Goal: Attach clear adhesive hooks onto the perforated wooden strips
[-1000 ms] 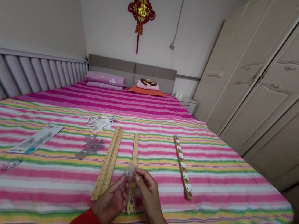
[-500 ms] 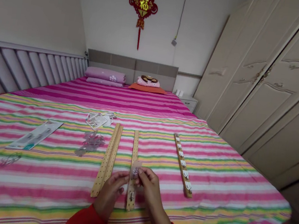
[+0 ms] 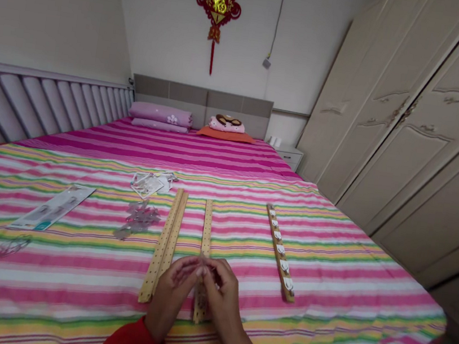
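My left hand (image 3: 172,289) and my right hand (image 3: 222,291) meet over a narrow wooden strip (image 3: 207,226) with holes. Both are closed, thumbs and fingertips pinching a small clear adhesive hook (image 3: 202,257), mostly hidden by the fingers. A metal hook lies on the near part of that strip, partly covered by my right hand. To the left of my hands lie two more perforated strips (image 3: 163,248), side by side. Farther left is a pile of clear adhesive hooks (image 3: 141,218).
On the right rests a wooden strip with a row of white hooks (image 3: 280,250). Empty-looking packaging (image 3: 151,183), a hook package (image 3: 53,207) and thin metal wires (image 3: 15,244) lie on the striped bedsheet (image 3: 80,293). A wardrobe (image 3: 414,135) stands at right.
My left hand has come in to meet my right, and both now pinch the clear hook that my right hand held. The hook is now mostly covered by fingers.
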### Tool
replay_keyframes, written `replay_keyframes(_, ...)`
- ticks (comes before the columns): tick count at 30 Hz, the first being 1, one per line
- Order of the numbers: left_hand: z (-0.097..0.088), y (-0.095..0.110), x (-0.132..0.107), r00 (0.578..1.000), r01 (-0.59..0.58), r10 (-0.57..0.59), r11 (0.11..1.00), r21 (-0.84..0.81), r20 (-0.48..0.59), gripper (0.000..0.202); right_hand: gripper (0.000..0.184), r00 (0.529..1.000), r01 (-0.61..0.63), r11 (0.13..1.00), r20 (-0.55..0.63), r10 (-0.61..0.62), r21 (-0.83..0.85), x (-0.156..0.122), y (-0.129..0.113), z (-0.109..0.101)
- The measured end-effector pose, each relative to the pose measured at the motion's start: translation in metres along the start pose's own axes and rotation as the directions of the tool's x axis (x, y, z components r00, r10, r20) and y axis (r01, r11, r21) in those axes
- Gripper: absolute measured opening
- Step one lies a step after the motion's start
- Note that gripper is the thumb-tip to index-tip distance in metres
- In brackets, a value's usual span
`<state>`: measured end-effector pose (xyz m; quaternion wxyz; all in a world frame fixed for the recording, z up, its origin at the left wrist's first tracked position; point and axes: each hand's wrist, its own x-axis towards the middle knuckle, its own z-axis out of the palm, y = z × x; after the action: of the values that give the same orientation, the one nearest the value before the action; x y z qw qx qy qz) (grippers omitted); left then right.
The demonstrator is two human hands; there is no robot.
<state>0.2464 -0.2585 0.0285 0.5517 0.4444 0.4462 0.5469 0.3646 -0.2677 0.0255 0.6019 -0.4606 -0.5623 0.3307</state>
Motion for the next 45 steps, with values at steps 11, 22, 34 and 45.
replay_keyframes(11,-0.003,0.004,0.001,0.998,0.064,-0.064,0.996,-0.06,0.012,0.044,0.031,0.973,0.225,0.948,0.11,-0.205,-0.224,-0.014,-0.01,0.004)
replay_keyframes(22,-0.004,0.014,0.027,0.979,0.195,-0.196,0.981,0.015,0.057,0.047,0.026,0.941,-0.333,0.893,0.047,0.335,0.302,0.023,0.017,-0.015)
replay_keyframes(34,0.004,-0.002,0.094,0.971,0.237,-0.238,0.971,0.038,0.019,0.031,0.023,0.895,-0.426,0.809,0.058,0.442,0.406,0.061,0.057,-0.008)
replay_keyframes(45,0.005,-0.035,0.122,0.968,0.233,-0.221,0.968,0.09,-0.12,0.019,0.009,0.879,-0.442,0.838,-0.033,0.476,0.32,0.073,0.09,0.003)
